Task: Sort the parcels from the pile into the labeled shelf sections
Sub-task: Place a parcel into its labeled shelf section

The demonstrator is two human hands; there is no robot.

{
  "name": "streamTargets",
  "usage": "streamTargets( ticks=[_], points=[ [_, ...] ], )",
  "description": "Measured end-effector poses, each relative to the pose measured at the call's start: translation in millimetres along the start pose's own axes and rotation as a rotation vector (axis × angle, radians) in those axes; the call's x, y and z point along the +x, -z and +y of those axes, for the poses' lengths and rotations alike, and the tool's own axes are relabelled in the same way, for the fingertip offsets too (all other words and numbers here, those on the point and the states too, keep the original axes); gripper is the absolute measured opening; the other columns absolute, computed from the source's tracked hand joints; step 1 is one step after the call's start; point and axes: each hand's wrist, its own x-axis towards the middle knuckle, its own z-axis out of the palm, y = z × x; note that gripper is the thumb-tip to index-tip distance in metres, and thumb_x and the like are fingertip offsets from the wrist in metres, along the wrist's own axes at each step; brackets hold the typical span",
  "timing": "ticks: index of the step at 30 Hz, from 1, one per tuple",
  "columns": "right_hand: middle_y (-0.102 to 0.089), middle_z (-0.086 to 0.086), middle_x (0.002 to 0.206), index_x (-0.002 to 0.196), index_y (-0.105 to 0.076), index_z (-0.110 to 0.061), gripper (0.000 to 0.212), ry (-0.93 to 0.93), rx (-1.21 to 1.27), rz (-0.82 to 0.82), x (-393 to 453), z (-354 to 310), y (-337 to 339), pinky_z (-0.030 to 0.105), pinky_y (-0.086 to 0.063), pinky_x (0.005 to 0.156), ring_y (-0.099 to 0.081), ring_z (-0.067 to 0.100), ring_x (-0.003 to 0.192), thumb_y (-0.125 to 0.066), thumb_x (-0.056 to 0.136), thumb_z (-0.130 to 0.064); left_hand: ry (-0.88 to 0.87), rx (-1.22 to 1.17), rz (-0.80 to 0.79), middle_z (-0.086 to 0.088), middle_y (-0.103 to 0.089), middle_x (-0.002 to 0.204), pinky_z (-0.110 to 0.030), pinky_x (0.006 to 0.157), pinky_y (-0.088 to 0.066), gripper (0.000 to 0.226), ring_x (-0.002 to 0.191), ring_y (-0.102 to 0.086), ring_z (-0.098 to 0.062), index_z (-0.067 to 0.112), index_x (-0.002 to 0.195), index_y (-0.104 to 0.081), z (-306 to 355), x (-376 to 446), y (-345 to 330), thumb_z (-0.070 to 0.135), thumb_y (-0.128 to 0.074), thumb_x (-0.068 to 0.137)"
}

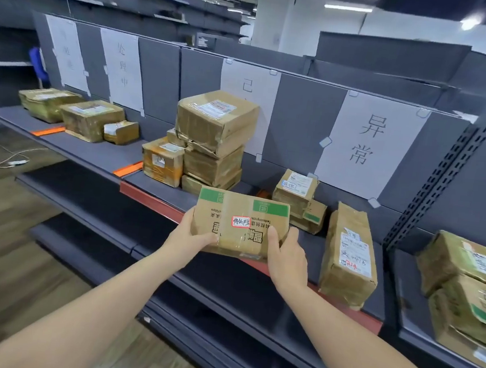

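I hold a small cardboard parcel (239, 222) with green patches and a red-framed handwritten sticker, in the air just in front of the grey shelf (95, 146). My left hand (191, 234) grips its left end, thumb on top. My right hand (286, 256) grips its right end the same way. Paper section labels hang on the shelf's back panel: one at the far left (66, 54), a second (123, 69), a third (247, 88) partly hidden by a stack, and a large one at the right (370, 143).
Parcels lie along the shelf: three at the left (89, 118), a tall stack in the middle (213, 138), small boxes (298, 192) and an upright parcel (348, 252) at the right. More boxes (470, 291) fill the neighbouring bay. Orange dividers (128, 168) mark sections. Lower shelves hold nothing.
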Motion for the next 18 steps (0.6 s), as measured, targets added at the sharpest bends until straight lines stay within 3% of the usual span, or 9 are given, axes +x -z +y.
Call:
streamTargets(
  ticks=[3, 13, 18],
  points=[
    [-0.063, 0.005, 0.114, 0.114, -0.041, -0.020, 0.041, -0.013, 0.000, 0.011, 5, -13, -20, 0.042, -0.050, 0.085, -0.060, 0.027, 0.100, -0.031, 0.098, -0.056, 0.007, 0.000, -0.016, 0.008, -0.054, 0.131, -0.036, 0.100, -0.041, 0.076, 0.124, -0.048, -0.015, 0.034, 0.146, -0.028, -6, 14, 19, 0.021, -0.071, 0.085],
    [-0.063, 0.005, 0.111, 0.113, -0.041, -0.016, 0.038, -0.072, 0.004, 0.056, 8, -98, -105, 0.033, -0.040, 0.070, -0.055, 0.022, 0.087, -0.033, 0.100, -0.051, 0.003, 0.049, -0.088, 0.009, -0.052, 0.134, -0.039, 0.104, -0.039, 0.075, 0.117, -0.046, -0.011, 0.034, 0.146, -0.028, -12, 58, 135, 0.022, -0.072, 0.085],
    [-0.062, 0.001, 0.109, 0.110, -0.040, -0.020, 0.034, -0.116, 0.030, 0.085, 2, -134, -141, 0.032, -0.044, 0.069, -0.056, 0.018, 0.087, -0.033, 0.100, -0.051, -0.017, 0.056, -0.152, 0.007, -0.052, 0.135, -0.040, 0.105, -0.038, 0.076, 0.116, -0.046, -0.011, 0.032, 0.147, -0.028, -16, 79, 183, 0.019, -0.071, 0.086]
  ],
)
